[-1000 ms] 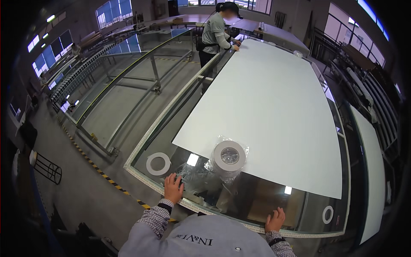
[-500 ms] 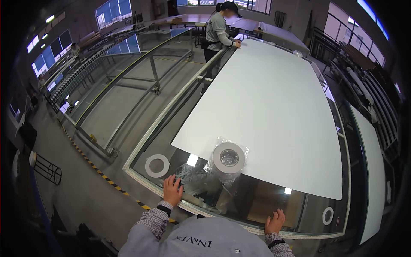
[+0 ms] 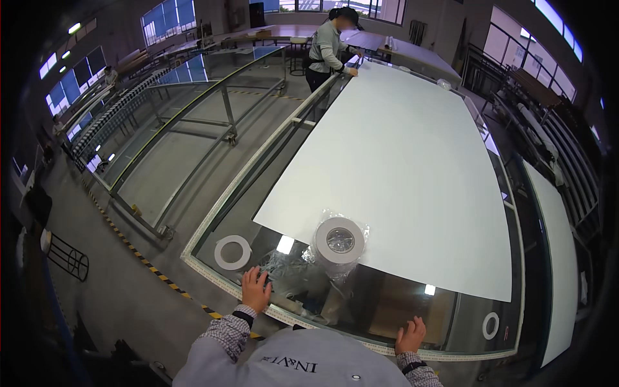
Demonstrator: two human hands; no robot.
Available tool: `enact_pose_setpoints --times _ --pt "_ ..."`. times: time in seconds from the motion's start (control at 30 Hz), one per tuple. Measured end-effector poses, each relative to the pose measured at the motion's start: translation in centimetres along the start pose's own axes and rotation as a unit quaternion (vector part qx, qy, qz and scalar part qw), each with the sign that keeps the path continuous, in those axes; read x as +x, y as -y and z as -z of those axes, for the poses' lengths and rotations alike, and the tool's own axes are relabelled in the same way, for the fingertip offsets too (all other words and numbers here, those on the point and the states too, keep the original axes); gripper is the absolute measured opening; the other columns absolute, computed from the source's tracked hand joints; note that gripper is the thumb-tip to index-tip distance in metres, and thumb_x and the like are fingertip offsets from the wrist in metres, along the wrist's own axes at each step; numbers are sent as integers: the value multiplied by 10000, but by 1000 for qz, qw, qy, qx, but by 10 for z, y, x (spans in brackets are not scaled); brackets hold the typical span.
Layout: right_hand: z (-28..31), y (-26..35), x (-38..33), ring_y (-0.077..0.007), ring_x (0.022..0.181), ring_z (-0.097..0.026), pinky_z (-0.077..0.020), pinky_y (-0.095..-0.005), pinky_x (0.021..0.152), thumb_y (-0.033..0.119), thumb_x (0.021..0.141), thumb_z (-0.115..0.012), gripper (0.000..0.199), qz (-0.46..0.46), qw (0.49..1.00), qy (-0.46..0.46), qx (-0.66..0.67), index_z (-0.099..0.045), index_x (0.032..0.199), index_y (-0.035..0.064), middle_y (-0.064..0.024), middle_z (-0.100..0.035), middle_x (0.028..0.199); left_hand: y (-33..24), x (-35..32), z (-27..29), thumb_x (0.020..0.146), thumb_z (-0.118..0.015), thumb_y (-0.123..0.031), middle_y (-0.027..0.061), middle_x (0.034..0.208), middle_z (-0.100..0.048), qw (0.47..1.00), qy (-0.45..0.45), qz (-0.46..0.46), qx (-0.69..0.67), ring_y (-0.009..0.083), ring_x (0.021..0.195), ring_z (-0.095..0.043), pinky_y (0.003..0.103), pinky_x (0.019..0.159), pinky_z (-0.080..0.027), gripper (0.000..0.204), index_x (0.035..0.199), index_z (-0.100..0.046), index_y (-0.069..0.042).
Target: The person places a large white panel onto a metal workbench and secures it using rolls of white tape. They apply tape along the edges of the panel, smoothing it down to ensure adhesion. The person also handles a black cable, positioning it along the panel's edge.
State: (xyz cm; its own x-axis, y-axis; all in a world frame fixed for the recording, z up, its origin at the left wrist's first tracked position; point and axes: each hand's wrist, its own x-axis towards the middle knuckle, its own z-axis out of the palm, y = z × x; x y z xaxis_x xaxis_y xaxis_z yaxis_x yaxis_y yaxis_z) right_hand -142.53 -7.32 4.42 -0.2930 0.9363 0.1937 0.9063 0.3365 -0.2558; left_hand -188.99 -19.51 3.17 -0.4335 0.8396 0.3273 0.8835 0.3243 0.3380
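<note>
My left hand point(image 3: 256, 290) rests at the near left edge of a glass-topped table point(image 3: 412, 313), its fingers spread and holding nothing. Further right along that edge lies my right hand point(image 3: 410, 335), also open with fingers apart. A large white sheet point(image 3: 400, 168) covers most of the glass. On its near edge sits a wide tape roll point(image 3: 322, 240) on clear crinkled plastic wrap. Another white tape roll point(image 3: 220, 253) lies flat just beyond my left hand. A thinner white roll point(image 3: 491, 317) is at the near right corner, apart from my right hand.
A co-worker point(image 3: 327, 48) leans over the table's far left corner, hands at the sheet. To the left stands a metal-framed glass table point(image 3: 187, 122). Yellow-black tape point(image 3: 155, 273) marks the floor. A white panel point(image 3: 556, 258) stands close on the right, near racks point(image 3: 570, 155).
The whole view has shifted slightly. My hands stay on the table's near edge. The co-worker's hands have moved a little at the sheet's far corner.
</note>
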Motion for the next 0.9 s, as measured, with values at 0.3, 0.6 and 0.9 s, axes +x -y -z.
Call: enact_pose_setpoints --times 0.3,0.6,0.9 --pt "-4 -4 -1 -374 1229 -313 -227 -511 1032 133 760 -595 335 7 1000 1 0 -476 1051 17 -191 -388 1239 1 -1 0 798 -594 -194 188 1235 -413 1000 1 -1 -3 362 1185 -343 500 996 -270 374 1128 -536 -27" --pt "0 -3 0 -375 1228 -315 -229 -517 1028 122 749 -601 343 0 1000 6 1 -473 1052 21 -197 -384 1242 -2 0 0 801 -593 -190 196 1243 -411 1000 8 5 -4 371 1187 -342 507 1000 -262 394 1152 -519 -28" --pt "5 -2 4 -369 1221 -323 -234 -514 1021 132 752 -611 338 20 1000 1 3 -478 1046 31 -193 -389 1239 0 0 -2 753 -619 -162 187 1157 -467 999 -34 -25 9 359 1117 -394 495 943 -305 372 1093 -545 -31"
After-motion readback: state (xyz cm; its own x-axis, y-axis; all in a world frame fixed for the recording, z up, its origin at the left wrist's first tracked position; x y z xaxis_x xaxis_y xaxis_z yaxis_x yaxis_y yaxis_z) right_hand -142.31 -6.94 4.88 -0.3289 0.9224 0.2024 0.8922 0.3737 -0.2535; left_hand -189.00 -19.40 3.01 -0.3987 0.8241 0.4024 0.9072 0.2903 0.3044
